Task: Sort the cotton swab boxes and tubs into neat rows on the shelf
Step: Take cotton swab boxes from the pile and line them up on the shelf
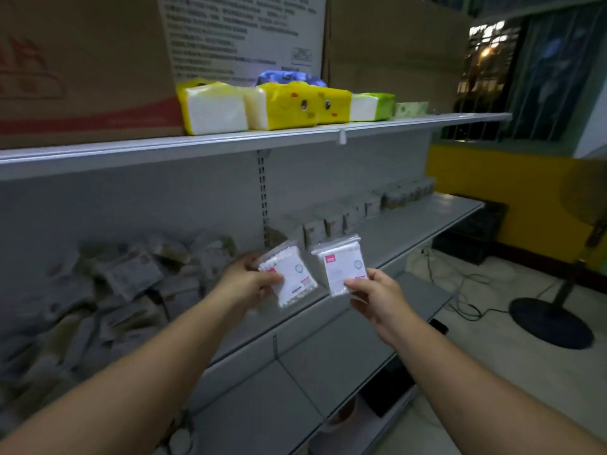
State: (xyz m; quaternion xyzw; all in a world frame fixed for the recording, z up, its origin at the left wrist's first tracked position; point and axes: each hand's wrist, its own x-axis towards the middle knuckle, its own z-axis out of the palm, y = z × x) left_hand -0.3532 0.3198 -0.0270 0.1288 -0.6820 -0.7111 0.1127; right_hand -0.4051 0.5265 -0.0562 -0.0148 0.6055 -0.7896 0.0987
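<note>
Pinching a clear plastic packet of white cotton swabs by its lower corner, the right hand holds it upright before the grey metal shelf. At nine o'clock, the left hand clasps, fingers curled, a second, tilted swab packet. Farther, at one o'clock, small packets stand in a row.

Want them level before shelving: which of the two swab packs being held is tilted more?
The left pack, pinched by the left hand, sits clearly askew; the right pack in the right hand stands nearly upright.
</note>
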